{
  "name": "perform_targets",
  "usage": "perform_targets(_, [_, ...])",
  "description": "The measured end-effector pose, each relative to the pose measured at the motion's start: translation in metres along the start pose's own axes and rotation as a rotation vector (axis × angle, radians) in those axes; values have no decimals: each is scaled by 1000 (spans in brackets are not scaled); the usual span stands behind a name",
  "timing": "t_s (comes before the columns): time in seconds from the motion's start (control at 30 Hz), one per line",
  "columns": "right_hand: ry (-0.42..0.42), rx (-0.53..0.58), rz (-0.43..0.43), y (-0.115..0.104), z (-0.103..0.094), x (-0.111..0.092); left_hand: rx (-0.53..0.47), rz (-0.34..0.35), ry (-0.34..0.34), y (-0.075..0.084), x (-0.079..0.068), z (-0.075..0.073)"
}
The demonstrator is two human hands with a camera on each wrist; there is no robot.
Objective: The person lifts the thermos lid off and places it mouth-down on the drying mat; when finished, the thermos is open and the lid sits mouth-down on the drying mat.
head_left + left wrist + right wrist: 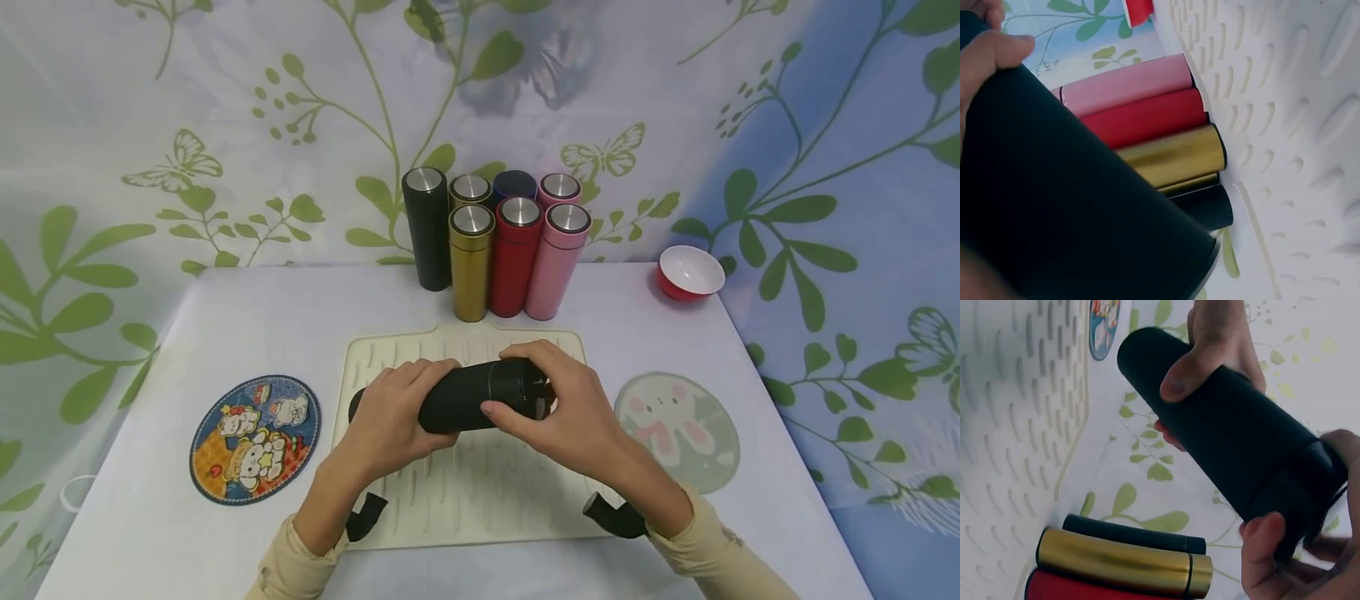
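A black thermos flask [463, 397] is held nearly level over the cream ridged mat [480, 508], tilted slightly up to the right. My left hand [395, 414] grips its body near the base end. At the other end, my right hand [570, 410] holds the cap, thumb in front and fingers over the top. In the right wrist view a seam shows between the flask body [1210, 437] and the cap [1300, 481]. The left wrist view shows the flask's base end [1200, 262] pointing away from the cap.
Behind the mat stand a tall black flask [427, 233], a gold one [471, 275], a red one [513, 267], a pink one [555, 271] and others. A red-and-white bowl [688, 273] sits back right. Round mats, a colourful one [255, 440] and a rabbit one [678, 433], flank the cream mat.
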State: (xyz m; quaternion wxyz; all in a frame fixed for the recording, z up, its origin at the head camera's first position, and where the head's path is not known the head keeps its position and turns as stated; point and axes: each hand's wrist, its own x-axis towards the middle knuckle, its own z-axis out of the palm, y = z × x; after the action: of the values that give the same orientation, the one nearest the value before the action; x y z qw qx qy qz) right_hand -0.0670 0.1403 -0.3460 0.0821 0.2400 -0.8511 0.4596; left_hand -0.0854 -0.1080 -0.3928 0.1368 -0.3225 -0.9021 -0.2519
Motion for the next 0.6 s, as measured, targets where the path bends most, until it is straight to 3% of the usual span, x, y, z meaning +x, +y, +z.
perform_targets(0.1, [-63, -8, -97, -2, -5, 0, -85, -16, -19, -1, -1, -1])
perform_targets(0.23, [-168, 8, -145, -4, -13, -2, -138, -38, -21, 0, -3, 2])
perform_targets(0.4, [-146, -2, -184, -5, -15, -5, -110, -19, 5, -1, -4, 5])
perform_targets(0.5, [-110, -22, -109, -4, -14, -6, -44, -13, 32, -1, -4, 6])
perform_targets(0.6, [-118, -66, 50, -2, -14, -4, 18, -13, 46, 1, -5, 9])
